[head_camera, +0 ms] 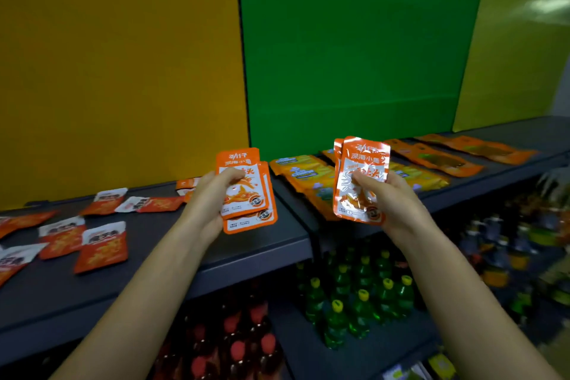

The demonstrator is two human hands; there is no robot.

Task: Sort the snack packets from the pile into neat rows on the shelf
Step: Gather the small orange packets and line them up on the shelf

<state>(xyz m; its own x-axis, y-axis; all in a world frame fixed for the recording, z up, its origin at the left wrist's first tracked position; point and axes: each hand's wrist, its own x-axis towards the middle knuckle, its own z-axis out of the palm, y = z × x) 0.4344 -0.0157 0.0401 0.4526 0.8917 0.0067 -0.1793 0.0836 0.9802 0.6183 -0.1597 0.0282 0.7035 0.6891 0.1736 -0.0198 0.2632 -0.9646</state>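
Observation:
My left hand (212, 194) grips a small stack of orange-and-white snack packets (246, 194), held upright above the dark grey shelf (262, 244). My right hand (391, 197) pinches another small stack of the same orange packets (361, 182) with the thumb on the front, over the gap between two shelf sections. Loose red-and-white packets (101, 247) lie scattered on the left part of the shelf. Rows of yellow-orange packets (302, 173) and orange packets (438, 157) lie on the right shelf section.
Yellow and green panels (339, 55) stand behind the shelf. Below it, red-capped bottles (234, 345) and green bottles with yellow caps (364, 296) fill a lower shelf. More blurred goods sit at the lower right.

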